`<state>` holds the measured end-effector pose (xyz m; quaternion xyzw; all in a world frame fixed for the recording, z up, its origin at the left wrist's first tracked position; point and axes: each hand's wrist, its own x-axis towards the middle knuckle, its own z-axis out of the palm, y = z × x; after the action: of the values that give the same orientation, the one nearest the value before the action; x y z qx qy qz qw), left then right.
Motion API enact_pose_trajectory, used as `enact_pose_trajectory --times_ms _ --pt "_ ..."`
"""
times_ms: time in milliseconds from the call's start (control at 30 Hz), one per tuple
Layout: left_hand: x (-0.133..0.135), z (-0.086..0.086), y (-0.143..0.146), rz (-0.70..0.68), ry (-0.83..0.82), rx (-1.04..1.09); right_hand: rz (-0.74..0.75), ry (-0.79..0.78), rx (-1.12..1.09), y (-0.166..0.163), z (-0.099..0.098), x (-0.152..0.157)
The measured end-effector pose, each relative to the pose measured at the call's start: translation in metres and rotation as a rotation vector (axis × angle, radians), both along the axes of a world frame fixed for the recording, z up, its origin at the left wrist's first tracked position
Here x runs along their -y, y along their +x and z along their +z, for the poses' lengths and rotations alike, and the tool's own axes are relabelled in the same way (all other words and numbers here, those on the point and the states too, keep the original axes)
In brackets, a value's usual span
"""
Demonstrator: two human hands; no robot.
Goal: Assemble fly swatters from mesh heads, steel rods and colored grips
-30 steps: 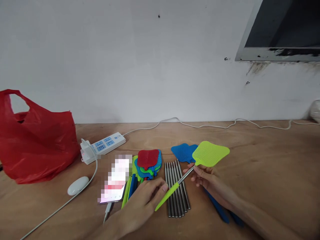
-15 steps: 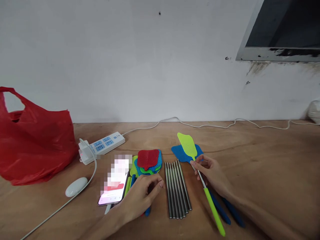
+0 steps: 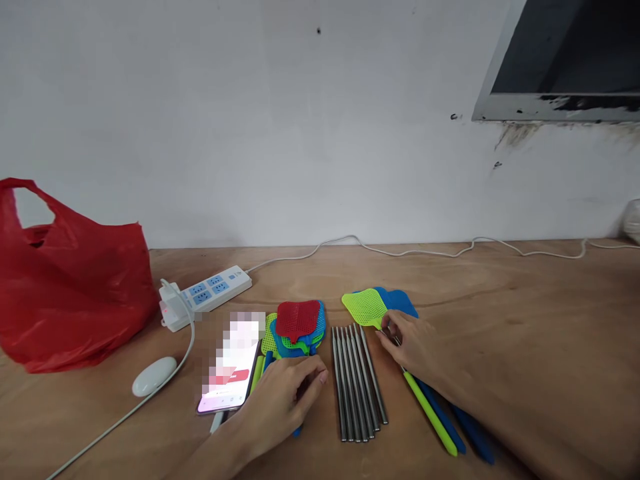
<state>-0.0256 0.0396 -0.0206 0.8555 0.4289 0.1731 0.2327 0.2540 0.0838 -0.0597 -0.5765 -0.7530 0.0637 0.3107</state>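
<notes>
My right hand (image 3: pixel 413 343) pinches the yellow-green fly swatter (image 3: pixel 366 308) at its metal shaft, just below the head. That swatter lies over blue fly swatters (image 3: pixel 397 301), whose dark blue handles (image 3: pixel 473 430) show beside its yellow-green handle (image 3: pixel 431 415). My left hand (image 3: pixel 287 393) is curled, thumb close to the forefinger, and nothing shows in it. It lies over the handles of a pile of swatter heads and parts, topped by a red swatter head (image 3: pixel 297 320). Between my hands, several metal rods (image 3: pixel 356 387) lie side by side on the wooden table.
A lit phone (image 3: pixel 235 367) lies left of the pile. Beyond it are a white power strip (image 3: pixel 215 287), a white mouse-shaped object (image 3: pixel 154 376) on a cable, and a red plastic bag (image 3: pixel 75 287). A thin white cord (image 3: pixel 400 253) runs along the wall.
My right hand has lowered the yellow-green swatter onto the blue ones, its head swinging left and its handle settling beside theirs. The left hand has barely moved.
</notes>
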Motion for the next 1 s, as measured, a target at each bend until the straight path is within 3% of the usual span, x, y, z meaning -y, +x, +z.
enact_pose_trajectory --times_ms 367,700,1000 --pt "0.001 0.001 -0.002 -0.02 0.005 -0.047 -0.051 0.014 0.312 0.008 -0.003 0.004" --pt "0.002 -0.003 -0.004 0.013 0.046 -0.001 -0.17 -0.002 0.394 0.008 0.003 0.007" --pt "0.0 -0.003 -0.004 0.035 0.075 0.002 -0.116 0.041 0.431 0.007 0.005 0.012"
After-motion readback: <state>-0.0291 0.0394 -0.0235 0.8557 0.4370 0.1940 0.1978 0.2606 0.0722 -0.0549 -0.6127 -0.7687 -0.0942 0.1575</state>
